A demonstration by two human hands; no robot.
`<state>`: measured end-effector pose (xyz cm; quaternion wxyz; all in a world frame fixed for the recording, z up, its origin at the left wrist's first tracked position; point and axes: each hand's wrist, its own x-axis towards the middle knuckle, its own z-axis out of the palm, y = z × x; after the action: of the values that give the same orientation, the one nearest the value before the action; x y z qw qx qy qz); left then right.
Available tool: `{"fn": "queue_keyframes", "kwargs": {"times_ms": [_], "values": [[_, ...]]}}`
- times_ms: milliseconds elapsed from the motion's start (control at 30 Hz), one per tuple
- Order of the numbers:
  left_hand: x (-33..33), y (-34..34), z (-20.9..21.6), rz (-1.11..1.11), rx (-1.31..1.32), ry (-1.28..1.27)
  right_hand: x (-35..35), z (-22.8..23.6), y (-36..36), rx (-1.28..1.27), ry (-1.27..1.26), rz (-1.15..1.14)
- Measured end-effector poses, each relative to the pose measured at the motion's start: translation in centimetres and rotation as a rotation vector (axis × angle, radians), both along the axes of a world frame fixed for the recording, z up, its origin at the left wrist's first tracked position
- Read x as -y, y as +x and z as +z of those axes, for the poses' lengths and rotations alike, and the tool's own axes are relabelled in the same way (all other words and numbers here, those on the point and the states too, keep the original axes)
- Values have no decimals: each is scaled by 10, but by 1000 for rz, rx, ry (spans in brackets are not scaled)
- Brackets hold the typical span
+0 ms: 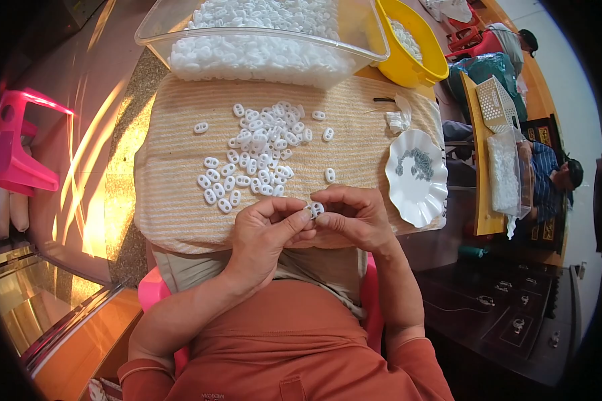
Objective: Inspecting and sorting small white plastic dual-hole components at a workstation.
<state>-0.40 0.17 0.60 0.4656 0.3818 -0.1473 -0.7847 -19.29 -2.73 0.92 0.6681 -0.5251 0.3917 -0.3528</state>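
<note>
Near the cloth's front edge, my right hand (358, 217) pinches a small white oval plastic piece with two holes (318, 209) between thumb and forefinger. My left hand (267, 230) is closed right beside it, thumb and forefinger pressed together at the piece's left end. What those left fingertips hold is too small to make out. Beyond my hands lies a loose heap of similar white two-hole pieces (261, 140), with several scattered singly around it. To the right, a white wavy-edged plate (418, 204) carries a patch of tiny grey parts (416, 165).
A striped beige cloth (180, 167) covers the table. At its far side stand a clear bin (261, 57) full of white pieces and a yellow basin (415, 63). Crumpled white wrapping (399, 118) lies beyond the plate. A pink stool (23, 144) is at left; other people sit at right.
</note>
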Motion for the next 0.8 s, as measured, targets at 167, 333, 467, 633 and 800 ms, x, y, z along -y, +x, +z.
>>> {"fn": "queue_keyframes", "kwargs": {"times_ms": [167,333,467,633,800], "values": [[0,-1,0,-1,-12,-6,-1,1,-1,-1,6,-2],[0,-1,0,-2,-10,-4,0,1,-1,17,51,-5],[0,-1,1,-5,-12,-4,1,2,-1,21,67,12],[1,-1,2,-6,-44,14,1,1,-2,42,76,9],[0,0,0,-6,-65,34,1,4,-1,70,130,11]]}}
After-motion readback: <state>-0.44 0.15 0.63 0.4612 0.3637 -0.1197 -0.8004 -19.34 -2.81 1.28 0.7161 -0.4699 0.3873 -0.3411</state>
